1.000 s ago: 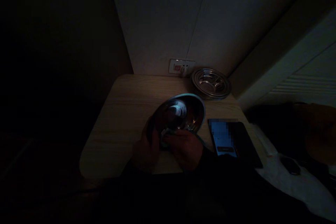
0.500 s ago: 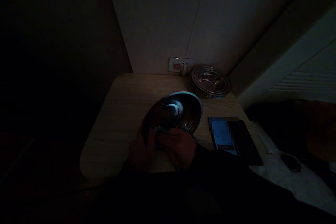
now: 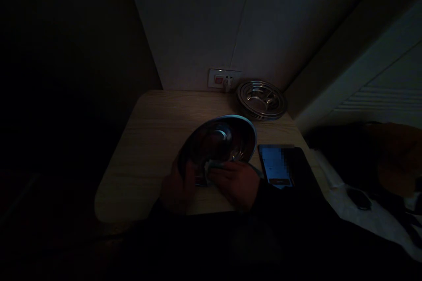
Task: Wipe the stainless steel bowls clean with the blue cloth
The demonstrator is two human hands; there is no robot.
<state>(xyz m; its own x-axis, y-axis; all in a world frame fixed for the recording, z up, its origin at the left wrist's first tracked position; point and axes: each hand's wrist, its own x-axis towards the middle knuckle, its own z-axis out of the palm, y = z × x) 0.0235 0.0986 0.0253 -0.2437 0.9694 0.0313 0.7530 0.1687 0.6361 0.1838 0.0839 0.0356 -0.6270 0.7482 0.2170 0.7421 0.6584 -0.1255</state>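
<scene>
A shiny metal bowl (image 3: 211,140) is tilted towards me above the near part of the wooden table. My left hand (image 3: 178,191) grips its near-left rim, with the thumb over the inner side. My right hand (image 3: 235,182) is closed on a pale cloth (image 3: 211,165) at the bowl's near rim. Part of the cloth lies inside the rim and part shows beyond the wrist. The dim light blurs the fingers' edges.
Stacked metal dishes (image 3: 262,101) stand at the table's back right, below a wall socket (image 3: 224,79) with a plug. A lit phone (image 3: 276,167) lies on a dark flat object (image 3: 305,167) to the right. Farther right is a small dark oval object (image 3: 358,199) on white fabric.
My right hand has moved right along the bowl's near rim with the cloth. My left hand keeps its hold. The whole view has shifted slightly.
</scene>
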